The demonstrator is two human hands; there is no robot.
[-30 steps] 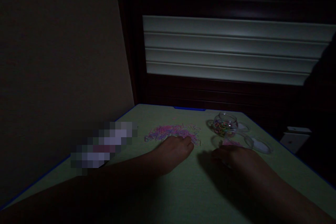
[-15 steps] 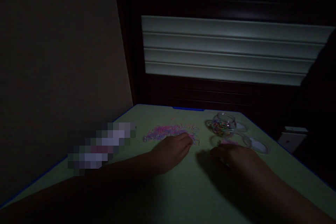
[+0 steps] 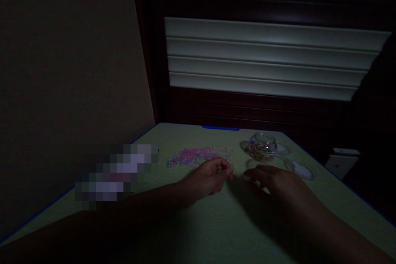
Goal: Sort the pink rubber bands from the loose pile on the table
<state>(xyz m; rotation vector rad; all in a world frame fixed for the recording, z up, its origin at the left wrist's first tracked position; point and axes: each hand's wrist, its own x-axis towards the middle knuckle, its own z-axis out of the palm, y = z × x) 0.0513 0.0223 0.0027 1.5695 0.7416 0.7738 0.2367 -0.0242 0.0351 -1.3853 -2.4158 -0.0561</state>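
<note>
A loose pile of small pink and purple rubber bands lies spread on the light green table. At its near right edge is my left hand, thumb and fingertips pinched together. Whatever is in that pinch is too small and dark to make out. My right hand hovers just right of it, thumb and fingers apart with a gap between them. Behind the right hand stands a clear round jar holding multicoloured bands. A second clear container is partly covered by the right hand.
The light green table has a blue edge. A pixelated object lies on its left side. Bright pale patches show beside the clear containers. A wall is at left, dark slatted panelling behind, and a white box-like object beyond the right edge.
My left hand has turned, so its pinched thumb and fingers now show, and drawn slightly off the pile. My right hand has lifted a little, its thumb and fingers spreading apart.
</note>
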